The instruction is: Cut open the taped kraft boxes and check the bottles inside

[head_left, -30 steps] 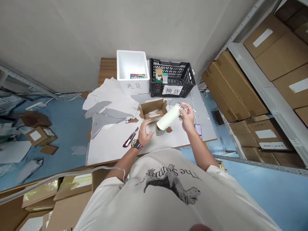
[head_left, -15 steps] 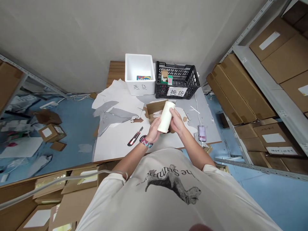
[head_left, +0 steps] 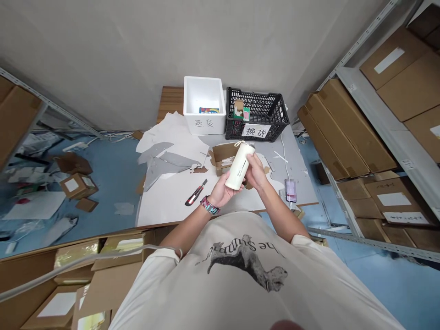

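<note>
Handwritten Chinese "退货" (returns) marks the white foam box (head_left: 204, 123); a paper sign (head_left: 253, 131) on the black plastic crate (head_left: 257, 106) reads "换货" (exchange). The upside-down T-shirt (head_left: 240, 279) print begins "The Su"; the white bottle's (head_left: 239, 166) small print is unreadable.

The bottle (head_left: 239, 166) and both hands fill the middle of the table. Directly behind them, the open carton (head_left: 220, 158) blocks a straight reach, and farther back the foam box (head_left: 204, 121) and crate (head_left: 256, 117) stand just beside each other as a taller barrier. Toward the left, a hand can slide low over flat paper (head_left: 168, 201), past the knife (head_left: 195, 192) near the left hand (head_left: 222, 195). Right of the right hand (head_left: 257, 172), the gray tabletop (head_left: 295, 160) offers a path, crossed only by a thin cable (head_left: 283, 153).
</note>
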Demonstrator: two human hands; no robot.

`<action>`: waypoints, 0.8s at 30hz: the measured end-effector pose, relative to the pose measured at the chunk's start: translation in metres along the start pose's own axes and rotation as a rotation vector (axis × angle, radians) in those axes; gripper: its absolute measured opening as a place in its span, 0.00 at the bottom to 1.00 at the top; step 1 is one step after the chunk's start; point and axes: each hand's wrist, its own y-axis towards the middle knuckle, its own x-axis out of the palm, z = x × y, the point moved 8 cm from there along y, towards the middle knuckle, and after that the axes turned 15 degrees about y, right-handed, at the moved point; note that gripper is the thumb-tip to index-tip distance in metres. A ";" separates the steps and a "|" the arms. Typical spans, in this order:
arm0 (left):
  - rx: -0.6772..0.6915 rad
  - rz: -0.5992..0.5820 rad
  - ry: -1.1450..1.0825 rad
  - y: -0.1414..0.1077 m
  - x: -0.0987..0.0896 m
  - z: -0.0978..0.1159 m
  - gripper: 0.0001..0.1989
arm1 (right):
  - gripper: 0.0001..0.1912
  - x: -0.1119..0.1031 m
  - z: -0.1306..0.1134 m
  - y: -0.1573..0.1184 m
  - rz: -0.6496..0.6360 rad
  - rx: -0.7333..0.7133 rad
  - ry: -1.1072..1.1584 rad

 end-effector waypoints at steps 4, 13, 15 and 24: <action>-0.037 -0.064 -0.006 -0.008 0.006 -0.004 0.36 | 0.28 0.011 -0.005 -0.004 -0.084 -0.028 -0.020; 0.116 0.033 0.129 -0.023 0.004 0.008 0.39 | 0.36 0.013 -0.010 -0.010 -0.059 -0.070 -0.104; 0.089 0.028 0.143 -0.024 0.008 0.005 0.40 | 0.32 0.012 -0.007 -0.010 -0.042 -0.068 -0.073; 0.140 0.087 0.191 -0.030 0.009 0.002 0.37 | 0.33 0.012 0.004 -0.017 -0.074 0.093 0.023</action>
